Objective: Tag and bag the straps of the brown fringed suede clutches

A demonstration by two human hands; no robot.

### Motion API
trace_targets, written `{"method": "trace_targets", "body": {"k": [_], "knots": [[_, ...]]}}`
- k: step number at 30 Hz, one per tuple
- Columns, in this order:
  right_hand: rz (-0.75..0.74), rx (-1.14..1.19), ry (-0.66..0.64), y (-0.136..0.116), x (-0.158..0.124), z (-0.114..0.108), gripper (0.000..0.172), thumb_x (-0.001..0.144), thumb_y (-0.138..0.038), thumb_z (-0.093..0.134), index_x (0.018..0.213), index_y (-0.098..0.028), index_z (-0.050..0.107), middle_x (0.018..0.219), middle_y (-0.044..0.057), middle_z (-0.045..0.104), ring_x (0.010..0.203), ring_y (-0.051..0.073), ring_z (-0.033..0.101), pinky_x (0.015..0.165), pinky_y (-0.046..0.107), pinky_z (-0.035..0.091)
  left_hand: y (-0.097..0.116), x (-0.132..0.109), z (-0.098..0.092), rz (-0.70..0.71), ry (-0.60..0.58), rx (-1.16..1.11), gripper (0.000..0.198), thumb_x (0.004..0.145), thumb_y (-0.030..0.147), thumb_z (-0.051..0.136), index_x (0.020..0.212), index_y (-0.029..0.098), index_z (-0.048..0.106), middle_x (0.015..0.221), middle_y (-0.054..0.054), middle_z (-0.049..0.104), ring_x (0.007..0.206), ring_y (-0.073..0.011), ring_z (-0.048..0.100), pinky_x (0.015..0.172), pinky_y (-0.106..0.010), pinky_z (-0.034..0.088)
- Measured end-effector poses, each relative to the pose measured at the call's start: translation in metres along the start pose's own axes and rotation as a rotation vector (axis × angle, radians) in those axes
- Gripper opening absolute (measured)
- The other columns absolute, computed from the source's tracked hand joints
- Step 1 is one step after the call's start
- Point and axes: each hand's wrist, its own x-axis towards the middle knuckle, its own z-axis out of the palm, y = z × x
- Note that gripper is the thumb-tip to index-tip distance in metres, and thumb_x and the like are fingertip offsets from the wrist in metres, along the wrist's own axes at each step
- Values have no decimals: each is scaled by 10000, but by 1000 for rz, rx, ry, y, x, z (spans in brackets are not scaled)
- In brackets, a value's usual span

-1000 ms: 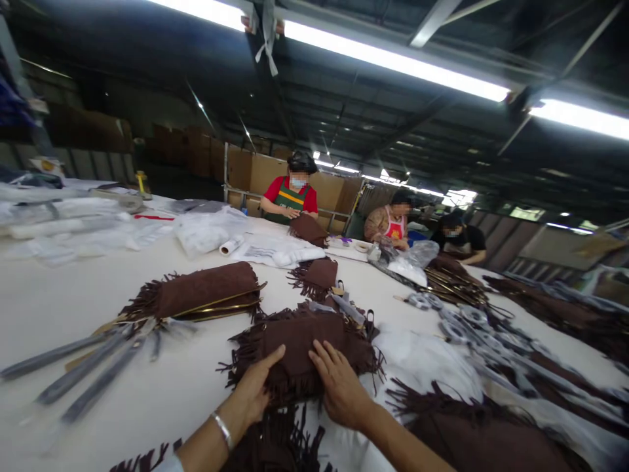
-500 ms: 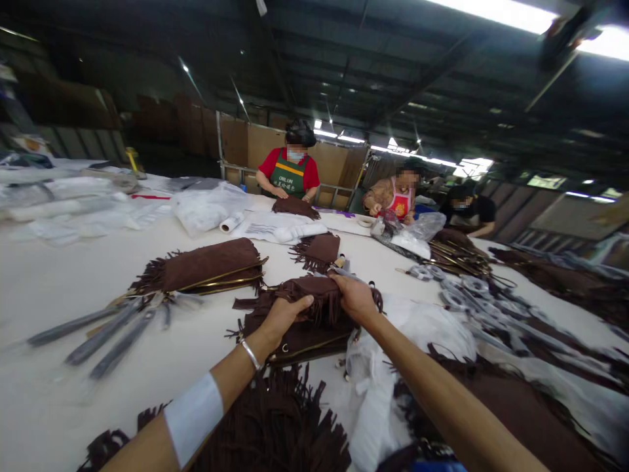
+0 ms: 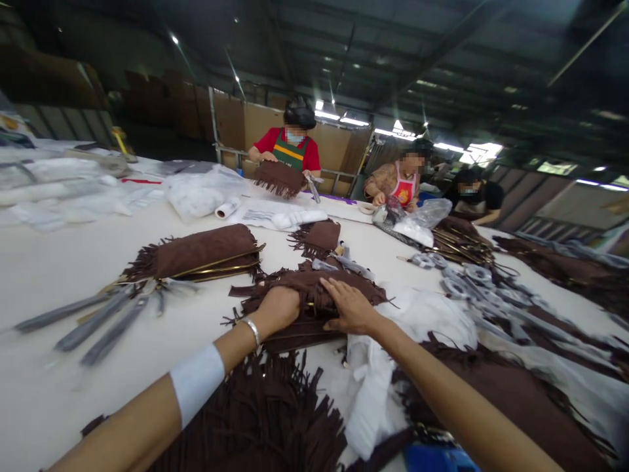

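Note:
A dark brown fringed bag (image 3: 302,330) with gold zips lies on the table in front of me, its fringe bunched along the top. My left hand (image 3: 278,310) is closed on its near left side, the fingertips hidden among the folds. My right hand (image 3: 348,305) rests on the top and right part of the bag, its fingers stretched out. A gold piece of hardware shows between the two hands. Grey wrapped straps (image 3: 354,266) and a smaller fringed piece (image 3: 322,237) lie just beyond.
At left lies a stack of brown zipped bags (image 3: 209,252) with grey wrapped straps. Brown fringe (image 3: 255,413) is heaped nearest me. White wrapping (image 3: 376,393), a larger brown piece (image 3: 501,400) and wrapped rings (image 3: 476,275) lie at right. Co-workers, one a person in a green apron (image 3: 289,154), stand across the table.
My left fingers have curled into the bag's folds, and my right hand has spread flatter over it. Across the table, the person in the green apron has raised a fringed bag.

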Motion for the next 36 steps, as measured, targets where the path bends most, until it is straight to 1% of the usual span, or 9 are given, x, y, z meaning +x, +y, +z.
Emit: {"method": "trace_targets", "body": {"k": [2, 4, 6, 9, 10, 15, 18, 26, 36], "knots": [[87, -10, 80, 3, 13, -5, 885, 705, -384, 717, 1458, -210, 285, 1443, 133, 418, 1269, 287, 422, 995, 390, 349, 4, 16, -16, -16, 20, 47, 213, 783, 114, 498, 794, 123, 711, 832, -167, 707, 861, -280, 663, 848, -386, 491], [152, -8, 128, 10, 28, -13, 643, 777, -358, 655, 1369, -237, 433, 1310, 94, 565, 1156, 251, 530, 927, 335, 395, 9, 25, -28, -33, 73, 84, 222, 855, 190, 474, 891, 133, 686, 875, -159, 694, 914, -288, 647, 862, -402, 482], [206, -6, 161, 23, 41, -27, 472, 822, -385, 597, 1269, -246, 533, 1154, 80, 660, 1042, 249, 595, 848, 315, 424, 11, 23, -35, -74, 266, 91, 274, 915, 251, 427, 1087, 142, 610, 1026, -156, 662, 1044, -278, 597, 923, -402, 454], [308, -24, 230, 50, 57, -54, 419, 843, -455, 544, 1192, -228, 589, 1042, 101, 693, 939, 277, 622, 752, 325, 431, 6, 0, -27, -96, 579, 71, 322, 943, 243, 394, 1235, 147, 490, 1208, -147, 573, 1188, -241, 500, 1023, -382, 385], [341, -30, 262, 58, 61, -63, 425, 843, -471, 536, 1187, -227, 592, 1033, 103, 694, 921, 279, 623, 731, 325, 427, 2, -10, -19, -67, 573, 77, 318, 939, 230, 401, 1234, 148, 488, 1230, -142, 558, 1197, -237, 489, 1035, -381, 374], [458, -64, 492, 82, 73, -99, 403, 809, -482, 571, 1125, -240, 632, 932, 74, 709, 821, 264, 618, 653, 302, 396, -15, -43, 42, 81, 90, 239, 479, 854, 312, 582, 1290, 137, 486, 1387, -165, 460, 1260, -321, 417, 1040, -466, 351], [504, -110, 625, 83, 74, -113, 395, 813, -483, 566, 1095, -217, 639, 880, 80, 703, 775, 265, 608, 634, 303, 374, -24, -41, 66, 60, 9, 327, 534, 850, 321, 593, 1327, 120, 464, 1399, -179, 458, 1239, -351, 430, 999, -498, 377], [457, -164, 782, 75, 75, -130, 322, 850, -410, 517, 1074, -208, 631, 901, 77, 696, 790, 245, 593, 626, 286, 318, -35, -26, 65, 262, -121, 520, 505, 827, 13, 439, 1328, 75, 453, 1286, -265, 530, 1081, -353, 570, 806, -460, 489], [414, -156, 750, 70, 69, -123, 350, 855, -405, 491, 1101, -192, 619, 944, 90, 690, 825, 265, 583, 631, 289, 300, -24, -55, 66, 86, -80, -8, 502, 802, 51, 473, 1298, 109, 515, 1372, -243, 466, 1288, -366, 413, 1043, -522, 326]]}}
